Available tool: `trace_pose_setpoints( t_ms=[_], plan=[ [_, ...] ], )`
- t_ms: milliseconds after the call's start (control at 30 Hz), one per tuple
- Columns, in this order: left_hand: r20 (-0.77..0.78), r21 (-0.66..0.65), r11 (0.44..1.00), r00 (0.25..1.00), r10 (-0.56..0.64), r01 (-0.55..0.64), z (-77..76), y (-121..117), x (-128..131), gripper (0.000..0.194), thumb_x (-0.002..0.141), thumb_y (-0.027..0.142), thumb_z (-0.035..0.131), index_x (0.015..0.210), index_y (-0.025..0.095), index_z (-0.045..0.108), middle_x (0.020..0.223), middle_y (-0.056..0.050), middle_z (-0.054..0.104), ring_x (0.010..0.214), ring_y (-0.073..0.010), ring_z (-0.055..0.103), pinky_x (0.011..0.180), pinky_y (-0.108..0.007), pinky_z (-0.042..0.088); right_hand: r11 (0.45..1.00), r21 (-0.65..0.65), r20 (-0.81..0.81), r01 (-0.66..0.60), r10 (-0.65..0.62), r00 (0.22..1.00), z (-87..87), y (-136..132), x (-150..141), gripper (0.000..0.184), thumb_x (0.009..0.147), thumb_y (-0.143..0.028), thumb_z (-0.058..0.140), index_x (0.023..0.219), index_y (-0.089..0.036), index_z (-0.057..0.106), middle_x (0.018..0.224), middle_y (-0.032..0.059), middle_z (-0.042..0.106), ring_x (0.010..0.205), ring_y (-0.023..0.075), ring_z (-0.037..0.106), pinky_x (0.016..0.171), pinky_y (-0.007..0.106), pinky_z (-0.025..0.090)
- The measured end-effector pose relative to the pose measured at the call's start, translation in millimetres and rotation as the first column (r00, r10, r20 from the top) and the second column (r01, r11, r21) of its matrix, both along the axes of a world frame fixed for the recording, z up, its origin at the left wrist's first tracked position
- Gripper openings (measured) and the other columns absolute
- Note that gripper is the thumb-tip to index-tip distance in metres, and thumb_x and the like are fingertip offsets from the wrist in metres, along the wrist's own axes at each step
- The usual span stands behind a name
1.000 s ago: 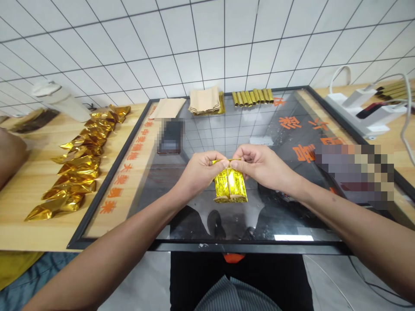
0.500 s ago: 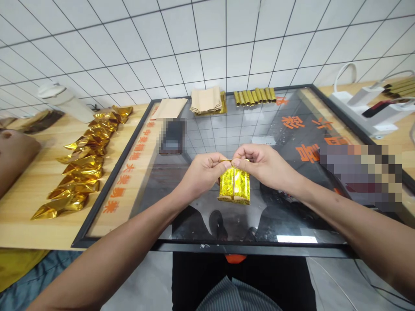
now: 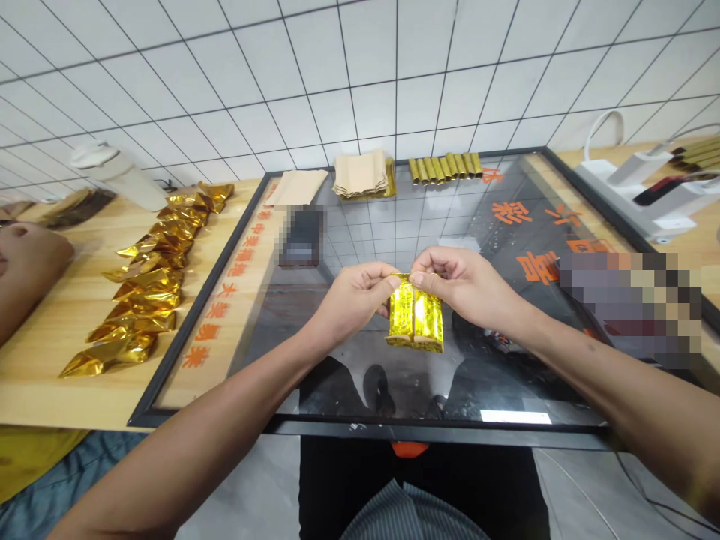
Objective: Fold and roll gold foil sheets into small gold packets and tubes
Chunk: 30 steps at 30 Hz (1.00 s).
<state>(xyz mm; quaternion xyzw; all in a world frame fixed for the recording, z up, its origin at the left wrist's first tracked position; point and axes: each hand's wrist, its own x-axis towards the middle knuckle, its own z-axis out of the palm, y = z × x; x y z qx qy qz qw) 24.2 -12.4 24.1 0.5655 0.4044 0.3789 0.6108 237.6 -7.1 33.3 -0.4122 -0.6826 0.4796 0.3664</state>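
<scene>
A piece of folded gold foil paper (image 3: 416, 311) hangs between my hands above the dark glass panel (image 3: 349, 382). Its two shiny folded halves meet at a seam down the middle, and tan paper edges show along the bottom. My left hand (image 3: 363, 296) pinches its upper left edge between thumb and fingers. At the upper right edge, my right hand (image 3: 455, 281) has thumb and fingers closed on it. The fingertips of both hands are close together at the top.
Folded gold foil shapes (image 3: 146, 285) line the left table. Behind stand tan paper sheets (image 3: 360, 176), a flat tan stack (image 3: 297, 187), rolled gold tubes (image 3: 447, 169) and a blurred dark phone-like object (image 3: 302, 238). A power strip (image 3: 641, 191) lies right; another person's arm (image 3: 28, 270) rests left.
The foil paper has shifted slightly to the right and up in view. More of its top edge shows between my fingertips. Both hands keep their pinch.
</scene>
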Motion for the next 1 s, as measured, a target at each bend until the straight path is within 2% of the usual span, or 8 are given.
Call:
trace_pose_setpoints(
  t_ms=[267,433,600,833,1000],
  plan=[
    [-0.085,0.066,0.997,0.996,0.037,-0.032,4.8,-1.0,0.3,0.019,0.088,0.034,0.075,0.085,0.015,0.074,0.072,-0.001,0.071,0.064,-0.0105,0.064,0.06,-0.021,0.056,0.998,0.059,0.056,0.001,-0.004,0.998,1.4,-1.7,0.4,0.024,0.098,-0.04,0.07,0.084,-0.02,0.067,0.073,-0.001,0.06,0.068,0.0145,0.05,0.063,0.03,0.038],
    [-0.041,0.065,0.998,0.999,0.025,-0.022,2.7,0.1,-1.7,0.026,0.083,0.038,0.081,0.077,0.015,0.071,0.067,0.0,0.067,0.062,-0.0104,0.062,0.058,-0.02,0.054,0.995,0.096,0.091,-0.028,0.019,0.996,4.3,-3.7,-1.5,0.024,0.098,-0.039,0.069,0.083,-0.02,0.067,0.073,-0.0012,0.06,0.068,0.0142,0.05,0.062,0.029,0.037],
    [-0.086,0.065,0.998,0.996,0.004,0.002,1.0,0.5,-1.4,0.02,0.086,0.036,0.078,0.085,0.017,0.072,0.072,0.0,0.067,0.065,-0.0105,0.061,0.06,-0.02,0.054,0.994,0.105,0.106,-0.017,0.006,0.994,4.4,-3.5,-0.7,0.023,0.098,-0.038,0.069,0.083,-0.02,0.067,0.073,-0.0009,0.061,0.068,0.0148,0.051,0.063,0.03,0.038],
    [-0.156,0.156,0.987,0.986,0.06,-0.035,7.2,-3.7,-0.2,0.02,0.089,0.033,0.073,0.078,0.017,0.071,0.065,0.002,0.061,0.059,-0.0089,0.053,0.057,-0.02,0.046,0.996,0.074,0.094,-0.039,0.032,0.995,5.5,-6.3,-3.3,0.025,0.097,-0.043,0.07,0.084,-0.022,0.068,0.076,-0.0002,0.062,0.071,0.0159,0.051,0.063,0.03,0.039],
    [-0.124,0.092,0.995,0.992,0.034,-0.022,7.0,-4.4,0.4,0.023,0.089,0.038,0.076,0.084,0.016,0.071,0.069,0.0,0.068,0.062,-0.0108,0.061,0.06,-0.021,0.053,1.0,0.024,0.055,0.003,-0.004,0.998,6.8,-3.9,-2.0,0.03,0.093,-0.046,0.076,0.08,-0.021,0.067,0.072,-0.001,0.06,0.068,0.015,0.05,0.062,0.03,0.038]
  ],
)
